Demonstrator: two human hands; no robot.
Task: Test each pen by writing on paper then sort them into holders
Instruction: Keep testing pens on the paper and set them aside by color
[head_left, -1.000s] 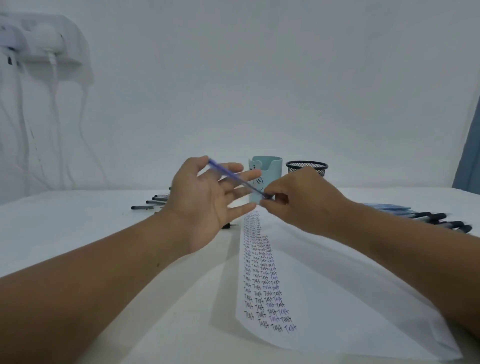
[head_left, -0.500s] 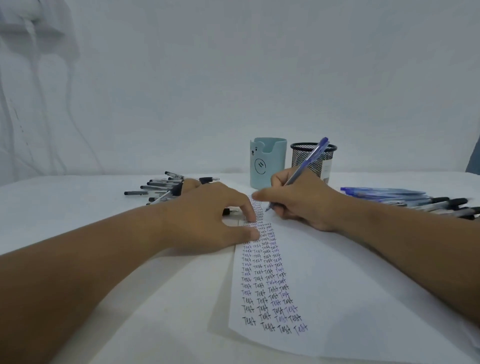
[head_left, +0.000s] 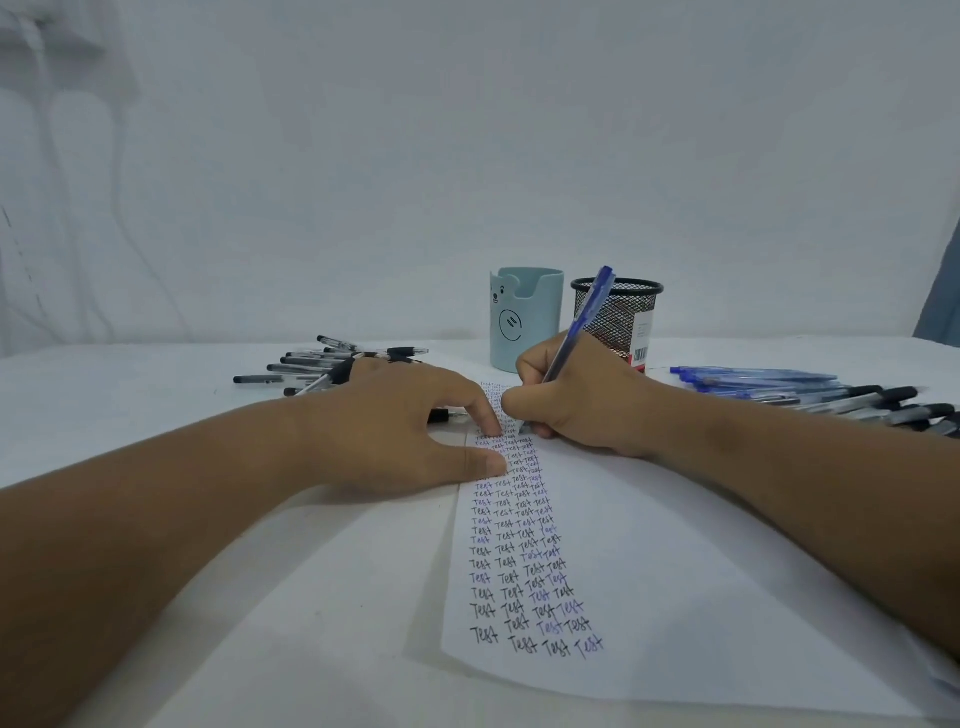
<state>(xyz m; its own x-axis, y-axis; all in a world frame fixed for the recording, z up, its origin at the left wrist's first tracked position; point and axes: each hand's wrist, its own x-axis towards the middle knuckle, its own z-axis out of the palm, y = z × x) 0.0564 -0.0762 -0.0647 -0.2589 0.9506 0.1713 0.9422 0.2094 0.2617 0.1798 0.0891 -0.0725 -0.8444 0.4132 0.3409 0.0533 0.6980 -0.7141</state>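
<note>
— What are the holders by the desk's far edge made of?
— One is smooth, matt pale-blue plastic (head_left: 525, 318); the other is black wire mesh (head_left: 618, 317).
— And the sheet?
— Thin white matt paper (head_left: 701, 597). The pen (head_left: 579, 323) looks like glossy blue plastic.

Blue pen (head_left: 582, 322) stood tilted, tip down on the white paper (head_left: 675, 571), which bore columns of "Test". Light-blue bear-face holder (head_left: 524, 319) and black mesh holder (head_left: 621, 317) stood side by side behind the paper. Black pens (head_left: 311, 366) lay left; blue and black pens (head_left: 810, 392) lay right.
</note>
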